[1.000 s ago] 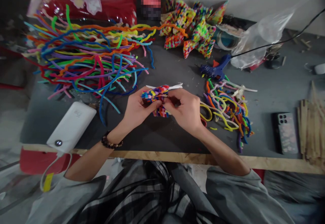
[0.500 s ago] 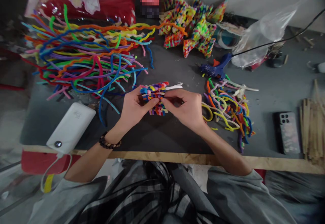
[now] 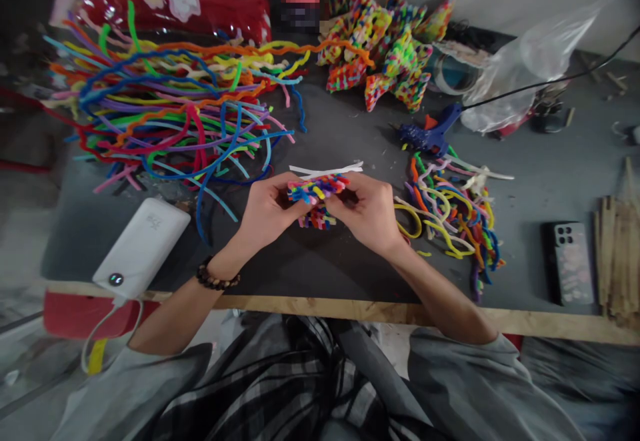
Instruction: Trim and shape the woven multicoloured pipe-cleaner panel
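Both of my hands pinch a small multicoloured piece woven from pipe cleaners (image 3: 319, 189) above the middle of the table. My left hand (image 3: 270, 211) grips its left end, thumb in front. On the right end, my right hand (image 3: 367, 211) closes with thumb and fingers, and my fingers cover part of the piece. Thin white strips (image 3: 325, 171) lie just behind it. A heap of long pipe cleaners (image 3: 175, 107) spreads to the left. Shorter pipe cleaners (image 3: 450, 207) lie tangled right of my right hand.
Woven colourful star-like shapes (image 3: 380, 47) stand at the back. A blue glue gun (image 3: 430, 134) with a black cord lies right of centre, near a clear plastic bag (image 3: 525, 67). A white power bank (image 3: 143, 247) is at left; a phone (image 3: 570, 261) and wooden sticks (image 3: 620, 254) at right.
The woven piece has tilted so that its top edge faces me more. My right hand has shifted its hold, and more of the white strips shows behind the piece.
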### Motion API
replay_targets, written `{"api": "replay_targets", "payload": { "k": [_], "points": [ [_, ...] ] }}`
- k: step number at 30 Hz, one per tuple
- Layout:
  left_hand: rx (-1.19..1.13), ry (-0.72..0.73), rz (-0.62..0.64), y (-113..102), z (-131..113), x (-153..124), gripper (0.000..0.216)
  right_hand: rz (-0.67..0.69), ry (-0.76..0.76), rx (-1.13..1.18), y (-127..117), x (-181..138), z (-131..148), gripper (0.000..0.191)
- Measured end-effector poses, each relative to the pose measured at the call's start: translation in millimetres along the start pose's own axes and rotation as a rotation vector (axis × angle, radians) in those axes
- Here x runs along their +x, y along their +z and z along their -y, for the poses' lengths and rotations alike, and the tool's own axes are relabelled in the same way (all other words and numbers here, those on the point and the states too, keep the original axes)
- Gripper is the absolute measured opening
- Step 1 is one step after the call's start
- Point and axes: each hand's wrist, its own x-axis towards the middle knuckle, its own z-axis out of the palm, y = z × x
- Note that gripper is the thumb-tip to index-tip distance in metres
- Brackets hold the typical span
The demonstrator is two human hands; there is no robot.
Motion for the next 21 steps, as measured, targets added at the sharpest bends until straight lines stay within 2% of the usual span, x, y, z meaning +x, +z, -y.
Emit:
{"api": "replay_targets", "payload": {
  "k": [5, 9, 12, 15, 21],
  "points": [
    [-0.051, -0.062, 0.088, 1, 10, 0, 0.036, -0.001, 0.133, 0.151, 5, -2, -4, 0.012],
    [-0.1, -0.134, -0.007, 1, 15, 0, 0.04, 0.01, 0.251, 0.21, 1, 0, -5, 0.028],
    [-0.046, -0.079, -0.086, -2, 15, 0, 0.034, 0.06, 0.31, 0.17, -4, 2, 0, 0.036],
    [0.037, 0.004, -0.111, -5, 13, 1, 0.028, 0.112, 0.324, 0.143, -6, 2, 6, 0.027],
    [-0.008, -0.005, -0.12, -1, 12, 0, 0.032, 0.065, 0.39, 0.193, 0, -1, 6, 0.01]
  ]
}}
